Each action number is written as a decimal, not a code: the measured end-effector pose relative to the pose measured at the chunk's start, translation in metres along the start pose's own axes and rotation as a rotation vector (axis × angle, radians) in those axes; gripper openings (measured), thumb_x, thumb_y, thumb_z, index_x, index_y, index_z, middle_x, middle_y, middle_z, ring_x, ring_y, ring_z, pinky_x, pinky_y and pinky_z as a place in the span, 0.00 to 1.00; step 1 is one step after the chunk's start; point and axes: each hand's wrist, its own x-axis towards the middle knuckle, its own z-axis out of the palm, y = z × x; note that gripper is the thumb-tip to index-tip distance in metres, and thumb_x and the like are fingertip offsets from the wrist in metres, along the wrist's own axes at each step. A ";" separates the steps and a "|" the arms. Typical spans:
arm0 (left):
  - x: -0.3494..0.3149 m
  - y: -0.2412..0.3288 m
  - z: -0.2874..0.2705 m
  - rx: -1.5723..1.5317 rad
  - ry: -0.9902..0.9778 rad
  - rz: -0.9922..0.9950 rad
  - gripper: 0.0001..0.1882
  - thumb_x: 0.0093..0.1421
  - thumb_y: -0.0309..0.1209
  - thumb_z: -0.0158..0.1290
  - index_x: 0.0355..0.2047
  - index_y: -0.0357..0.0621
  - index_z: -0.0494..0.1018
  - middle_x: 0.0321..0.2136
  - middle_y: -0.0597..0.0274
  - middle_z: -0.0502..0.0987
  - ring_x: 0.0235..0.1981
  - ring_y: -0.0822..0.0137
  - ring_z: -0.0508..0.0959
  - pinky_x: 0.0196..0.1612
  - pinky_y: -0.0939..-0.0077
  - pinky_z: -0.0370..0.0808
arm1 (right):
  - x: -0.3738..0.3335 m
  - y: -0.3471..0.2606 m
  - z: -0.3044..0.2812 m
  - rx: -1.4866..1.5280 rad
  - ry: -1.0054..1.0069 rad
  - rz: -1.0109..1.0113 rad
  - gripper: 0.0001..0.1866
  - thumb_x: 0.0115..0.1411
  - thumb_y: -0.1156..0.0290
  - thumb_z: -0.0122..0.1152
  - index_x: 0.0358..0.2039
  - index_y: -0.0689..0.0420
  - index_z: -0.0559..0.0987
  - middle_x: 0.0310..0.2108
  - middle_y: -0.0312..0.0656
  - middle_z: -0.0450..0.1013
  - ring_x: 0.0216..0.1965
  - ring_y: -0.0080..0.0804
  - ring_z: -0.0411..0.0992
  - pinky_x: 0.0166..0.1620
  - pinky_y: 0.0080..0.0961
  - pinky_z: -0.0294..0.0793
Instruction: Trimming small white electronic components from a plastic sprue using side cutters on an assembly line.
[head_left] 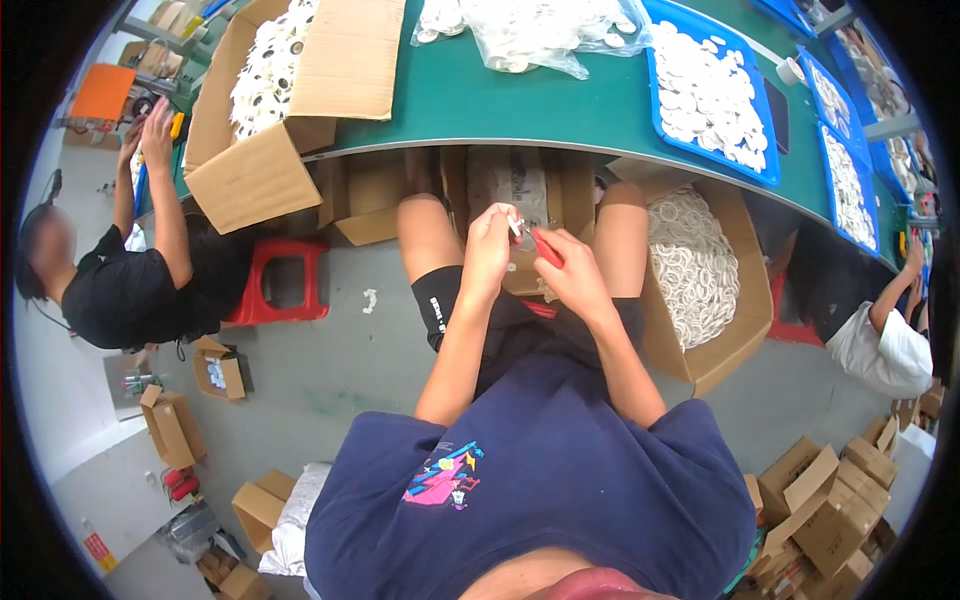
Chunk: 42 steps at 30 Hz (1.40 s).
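Note:
Over my lap, in front of the table's edge, my left hand (487,243) pinches a small white plastic part (515,227) at its fingertips. My right hand (577,272) is closed around red-handled pliers (547,248), whose metal tip meets or nearly meets the white part. Fingers hide most of the part and of the tool's jaws. By my right knee stands an open cardboard box (757,300) full of white rings (693,265).
The green table (440,115) carries an open carton (345,60) of white parts, plastic bags (555,35) and a blue tray (735,174) of white discs. One person (130,285) works at left, another (880,345) at right. Cartons (830,500) stand behind me.

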 end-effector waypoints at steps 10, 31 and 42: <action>0.017 -0.113 -0.057 0.401 0.200 -0.459 0.15 0.64 0.33 0.41 0.39 0.34 0.72 0.21 0.61 0.72 0.18 0.72 0.71 0.19 0.77 0.69 | -0.012 0.150 0.089 0.891 -0.602 0.801 0.14 0.62 0.61 0.57 0.27 0.58 0.73 0.17 0.33 0.68 0.16 0.21 0.66 0.19 0.17 0.60; 0.126 0.107 0.164 0.841 -0.241 0.923 0.17 0.57 0.29 0.54 0.47 0.40 0.69 0.47 0.47 0.65 0.43 0.52 0.72 0.47 0.63 0.71 | -0.023 0.201 0.111 0.463 -0.384 0.872 0.17 0.58 0.62 0.56 0.20 0.62 0.74 0.13 0.40 0.68 0.09 0.28 0.65 0.12 0.26 0.62; 0.234 0.057 0.164 1.213 -0.046 1.016 0.16 0.53 0.24 0.54 0.44 0.46 0.74 0.43 0.50 0.72 0.42 0.51 0.77 0.43 0.61 0.76 | -0.026 0.216 0.121 0.245 -0.411 0.737 0.21 0.54 0.55 0.54 0.22 0.62 0.79 0.18 0.44 0.74 0.16 0.33 0.72 0.21 0.30 0.71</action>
